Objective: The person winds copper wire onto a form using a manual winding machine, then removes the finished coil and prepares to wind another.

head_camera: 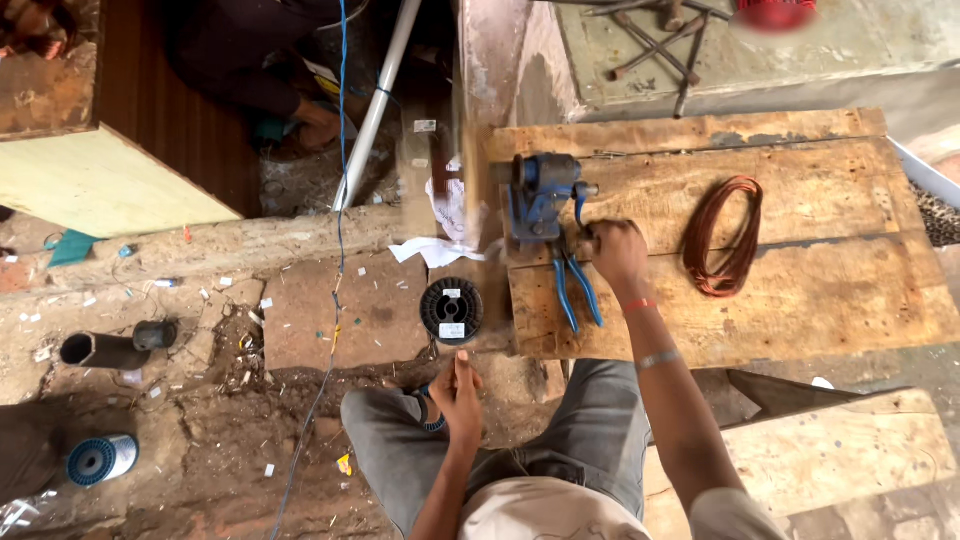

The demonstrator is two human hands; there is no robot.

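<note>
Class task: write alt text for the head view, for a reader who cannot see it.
A seated person's right hand grips a blue hand-cranked machine on a wooden bench, beside a copper wire coil; the left hand hovers near a black spool.

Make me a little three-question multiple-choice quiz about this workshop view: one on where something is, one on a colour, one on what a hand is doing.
1. Where does the coil of copper wire lie?
A. on the wooden bench, right of the blue machine
B. on the dirt floor
C. in the person's lap

2. What colour are the handles of the pliers?
A. red
B. blue
C. yellow

3. What is the right hand doing?
A. resting flat on the knee
B. holding the black spool
C. gripping at the side of the blue winding machine

Answers:
1 A, the coil rests on the wooden bench planks beyond the hand.
2 B, both handles are blue.
3 C, the fist is closed beside the machine; the left hand is down by the black spool.
</note>
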